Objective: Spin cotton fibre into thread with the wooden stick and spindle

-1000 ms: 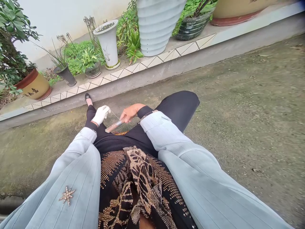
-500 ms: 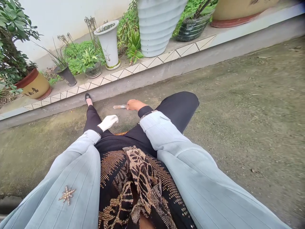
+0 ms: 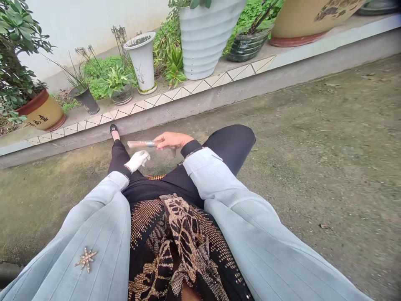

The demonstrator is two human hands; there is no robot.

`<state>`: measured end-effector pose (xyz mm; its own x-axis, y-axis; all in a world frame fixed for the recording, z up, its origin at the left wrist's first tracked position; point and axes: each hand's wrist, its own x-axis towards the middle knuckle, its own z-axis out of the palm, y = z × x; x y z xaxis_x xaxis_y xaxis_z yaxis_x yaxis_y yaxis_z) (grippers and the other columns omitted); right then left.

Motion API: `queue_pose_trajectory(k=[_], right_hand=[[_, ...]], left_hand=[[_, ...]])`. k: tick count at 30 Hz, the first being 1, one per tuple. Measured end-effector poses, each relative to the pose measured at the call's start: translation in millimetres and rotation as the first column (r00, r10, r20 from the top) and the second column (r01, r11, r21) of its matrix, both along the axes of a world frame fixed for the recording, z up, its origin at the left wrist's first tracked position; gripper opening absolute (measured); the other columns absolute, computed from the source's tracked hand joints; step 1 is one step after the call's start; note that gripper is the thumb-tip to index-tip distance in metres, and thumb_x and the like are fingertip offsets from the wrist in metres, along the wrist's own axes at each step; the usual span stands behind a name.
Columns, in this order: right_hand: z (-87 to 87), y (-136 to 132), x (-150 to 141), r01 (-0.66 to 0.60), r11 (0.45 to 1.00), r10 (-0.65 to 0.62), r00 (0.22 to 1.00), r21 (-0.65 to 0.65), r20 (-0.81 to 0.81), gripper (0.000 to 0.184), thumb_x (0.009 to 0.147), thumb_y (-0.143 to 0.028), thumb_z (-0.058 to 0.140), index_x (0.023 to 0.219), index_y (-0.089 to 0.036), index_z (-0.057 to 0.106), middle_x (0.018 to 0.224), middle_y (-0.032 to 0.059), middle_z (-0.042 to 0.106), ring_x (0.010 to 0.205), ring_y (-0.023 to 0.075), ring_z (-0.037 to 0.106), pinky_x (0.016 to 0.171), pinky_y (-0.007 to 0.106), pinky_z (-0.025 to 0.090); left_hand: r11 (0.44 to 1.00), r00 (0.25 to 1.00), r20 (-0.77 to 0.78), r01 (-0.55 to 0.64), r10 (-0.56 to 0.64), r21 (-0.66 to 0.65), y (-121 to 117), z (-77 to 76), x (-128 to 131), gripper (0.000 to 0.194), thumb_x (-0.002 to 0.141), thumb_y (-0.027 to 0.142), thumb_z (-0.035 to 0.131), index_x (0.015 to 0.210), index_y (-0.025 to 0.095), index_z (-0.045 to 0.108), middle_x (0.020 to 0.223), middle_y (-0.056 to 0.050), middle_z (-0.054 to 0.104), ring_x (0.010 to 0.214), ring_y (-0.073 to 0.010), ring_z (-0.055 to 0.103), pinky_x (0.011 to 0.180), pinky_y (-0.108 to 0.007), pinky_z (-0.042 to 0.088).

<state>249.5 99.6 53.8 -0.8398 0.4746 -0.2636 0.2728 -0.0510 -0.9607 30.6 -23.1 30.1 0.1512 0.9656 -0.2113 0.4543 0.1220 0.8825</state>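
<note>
Right hand [image 3: 171, 140] pinches a clear tube [image 3: 140, 144] with a metal band between thumb and fingers, holding it level above the mossy concrete ground [image 3: 282, 138]. Just below the tube, the white-gloved left hand [image 3: 137, 161] is bunched, not touching it; whether it pinches anything cannot be told.

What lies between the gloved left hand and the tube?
Nothing: the gloved left hand and the tube are apart, with only bare ground between them in the head view.

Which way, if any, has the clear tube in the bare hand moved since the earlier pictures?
Yes: compared with the white flared planter, the clear tube has risen toward it and now lies nearly level in the right hand.
</note>
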Motion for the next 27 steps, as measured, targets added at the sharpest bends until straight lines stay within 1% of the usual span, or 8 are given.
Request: queue_pose_trajectory(k=[2, 4, 6, 10, 15, 19, 22, 27], right_hand=[[1.5, 2.0, -0.6, 0.272, 0.961, -0.271, 0.962, 0.041, -0.039, 0.014, 0.085, -0.01, 0.074, 0.098, -0.013, 0.071, 0.082, 0.0005, 0.071, 0.067, 0.0079, 0.058, 0.066, 0.019, 0.048], [-0.2, 3.3, -2.7, 0.422, 0.893, -0.436, 0.897, 0.158, 0.069, 0.006, 0.092, -0.01, 0.068, 0.096, -0.013, 0.069, 0.08, 0.0014, 0.07, 0.064, 0.0076, 0.057, 0.065, 0.019, 0.049], [-3.7, 5.0, -4.3, 0.427, 0.855, -0.493, 0.846, 0.294, 0.204, 0.008, 0.095, -0.01, 0.067, 0.101, -0.012, 0.071, 0.079, 0.0019, 0.071, 0.062, 0.0078, 0.057, 0.065, 0.019, 0.049], [-9.7, 9.3, -4.4, 0.303, 0.861, -0.459, 0.808, 0.408, 0.369, 0.019, 0.098, -0.015, 0.069, 0.114, -0.012, 0.079, 0.087, 0.0052, 0.076, 0.071, 0.0109, 0.064, 0.07, 0.021, 0.049], [-12.1, 3.6, -5.1, 0.027, 0.919, -0.283, 0.737, 0.392, 0.613, 0.024, 0.091, -0.011, 0.077, 0.115, -0.011, 0.083, 0.087, 0.0093, 0.077, 0.08, 0.0179, 0.068, 0.074, 0.028, 0.048], [-14.6, -8.3, -5.2, -0.207, 0.972, 0.071, 0.699, 0.106, 0.711, 0.017, 0.078, -0.006, 0.085, 0.095, -0.01, 0.084, 0.073, 0.0032, 0.071, 0.07, 0.0148, 0.064, 0.072, 0.027, 0.048], [-13.8, -9.0, -1.3, -0.363, 0.923, 0.371, 0.76, -0.125, 0.534, 0.034, 0.065, -0.02, 0.098, 0.093, -0.009, 0.08, 0.075, 0.0, 0.071, 0.071, 0.0123, 0.062, 0.074, 0.025, 0.048], [-4.1, 1.0, 12.1, -0.402, 0.908, 0.419, 0.88, -0.12, 0.225, 0.058, 0.055, -0.041, 0.103, 0.101, -0.011, 0.081, 0.08, -0.0007, 0.073, 0.071, 0.0105, 0.059, 0.073, 0.025, 0.048]], left_hand=[[1.0, 1.0, 0.005, 0.024, -0.024, -0.013, -0.2, -3.8, 5.1, 0.045, 0.093, 0.057, 0.075, 0.071, 0.023, 0.057, 0.054, 0.003, 0.046, 0.053, -0.0144, 0.046, 0.055, -0.029, 0.042], [0.999, 0.999, 0.009, 0.031, -0.031, -0.017, -0.7, -6.9, 8.5, 0.043, 0.091, 0.057, 0.078, 0.073, 0.023, 0.059, 0.053, 0.003, 0.048, 0.054, -0.0148, 0.047, 0.055, -0.03, 0.043], [0.999, 0.999, 0.018, 0.034, -0.034, -0.019, -1.0, -9.1, 8.9, 0.041, 0.092, 0.055, 0.078, 0.074, 0.022, 0.06, 0.054, 0.002, 0.049, 0.054, -0.0147, 0.048, 0.055, -0.03, 0.042], [0.998, 0.998, 0.011, 0.06, -0.06, -0.007, 0.7, -13.3, 3.8, 0.035, 0.093, 0.049, 0.071, 0.075, 0.02, 0.063, 0.057, 0.003, 0.052, 0.053, -0.0119, 0.044, 0.053, -0.027, 0.038], [0.997, 0.998, -0.04, 0.045, -0.042, 0.068, 7.1, -19.9, -2.9, 0.028, 0.093, 0.038, 0.057, 0.075, 0.017, 0.066, 0.06, 0.004, 0.051, 0.05, -0.009, 0.038, 0.05, -0.025, 0.029], [0.995, 0.996, -0.041, 0.076, -0.074, 0.062, 16.9, -19.5, -5.2, 0.024, 0.091, 0.033, 0.059, 0.074, 0.017, 0.065, 0.062, 0.003, 0.054, 0.049, -0.0087, 0.04, 0.049, -0.024, 0.03], [0.999, 0.997, 0.05, 0.05, -0.051, 0.02, 22.8, -13.8, -3.9, 0.026, 0.095, 0.032, 0.058, 0.074, 0.017, 0.063, 0.058, 0.003, 0.051, 0.046, -0.0091, 0.04, 0.047, -0.023, 0.032], [0.998, 0.994, 0.098, -0.049, 0.054, -0.049, 24.3, -6.5, -1.8, 0.031, 0.099, 0.031, 0.063, 0.071, 0.018, 0.061, 0.047, 0.006, 0.041, 0.043, -0.0081, 0.035, 0.045, -0.022, 0.028]])
